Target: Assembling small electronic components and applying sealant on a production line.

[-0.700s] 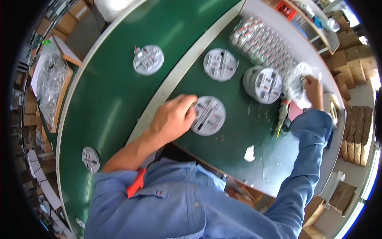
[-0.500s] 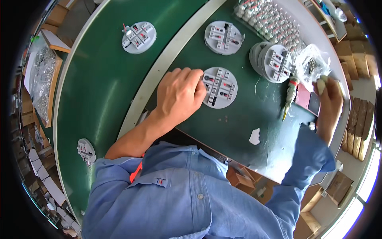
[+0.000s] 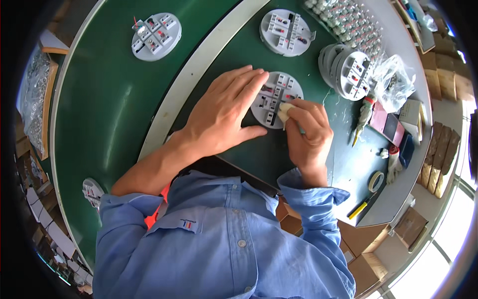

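Observation:
A round light-grey plastic disc with raised white blocks and small red and black parts lies on the green bench in front of me. My left hand rests along its left edge, fingers stretched out and thumb apart. On the disc's lower right side, my right hand has its fingers drawn together in a pinch, with pale coverings on the fingertips. Whatever small thing the pinch may hold is hidden. Beyond it lies another such disc. To the right stand stacked discs.
Rows of small clear parts and a plastic bag lie at the far right. Nearer are a wrapped-handle screwdriver, a tape roll and a yellow-handled tool. Another disc sits on the green belt, left of the pale rail.
My right hand has come from beside the plastic bag at the right to the disc in front of me. My left hand has uncurled and now lies stretched along the disc's edge.

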A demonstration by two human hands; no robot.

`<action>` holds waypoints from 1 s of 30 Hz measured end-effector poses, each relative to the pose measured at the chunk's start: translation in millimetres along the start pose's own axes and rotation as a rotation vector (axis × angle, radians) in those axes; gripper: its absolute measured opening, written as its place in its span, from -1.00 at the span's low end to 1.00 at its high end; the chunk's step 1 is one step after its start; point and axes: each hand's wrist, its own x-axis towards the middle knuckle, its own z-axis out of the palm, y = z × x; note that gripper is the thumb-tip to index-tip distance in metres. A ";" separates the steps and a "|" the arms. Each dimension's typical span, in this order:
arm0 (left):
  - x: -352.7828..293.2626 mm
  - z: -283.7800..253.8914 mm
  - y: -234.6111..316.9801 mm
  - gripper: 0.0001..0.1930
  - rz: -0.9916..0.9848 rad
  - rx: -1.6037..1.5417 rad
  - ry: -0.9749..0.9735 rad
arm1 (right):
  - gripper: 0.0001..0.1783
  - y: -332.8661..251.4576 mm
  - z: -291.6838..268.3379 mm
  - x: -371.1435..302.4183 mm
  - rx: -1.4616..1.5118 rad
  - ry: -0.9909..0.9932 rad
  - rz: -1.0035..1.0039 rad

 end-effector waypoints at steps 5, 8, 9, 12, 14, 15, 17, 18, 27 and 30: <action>21.4 -11.5 0.1 0.06 0.026 0.018 -0.003 | -0.77 -6.0 -9.1 26.6 -0.089 -0.048 0.024; 22.8 -18.0 6.1 0.07 -0.040 0.011 -0.038 | -0.78 -15.5 -13.2 32.6 -0.137 -0.059 0.051; 25.4 -19.2 7.2 0.07 -0.024 0.013 -0.033 | -0.78 -18.1 -16.4 35.5 -0.144 -0.045 0.048; 31.8 -22.5 5.3 0.05 -0.026 0.008 -0.038 | -0.77 -28.2 -23.8 46.5 -0.217 -0.127 0.093; 36.0 -26.5 2.1 0.04 -0.027 0.008 -0.037 | -0.77 -29.7 -24.2 49.2 -0.241 -0.154 0.106; 38.4 -28.6 0.6 0.03 -0.015 0.011 -0.048 | -0.76 -26.3 -23.3 47.2 -0.241 -0.125 0.067; 40.9 -30.9 -3.7 0.00 0.001 0.014 -0.072 | -0.73 -17.2 -19.4 41.7 -0.240 -0.076 -0.010; 42.3 -32.2 -6.2 -0.01 0.009 0.016 -0.084 | -0.71 -15.2 -18.5 42.2 -0.239 -0.052 -0.048; 44.7 -39.0 -16.1 -0.02 -0.019 0.029 -0.060 | -0.52 -49.6 -84.6 140.1 -0.313 -0.261 0.032; 40.5 -39.7 -12.1 -0.03 -0.010 0.024 -0.046 | -0.54 -13.7 -89.7 247.8 -0.429 -0.202 0.070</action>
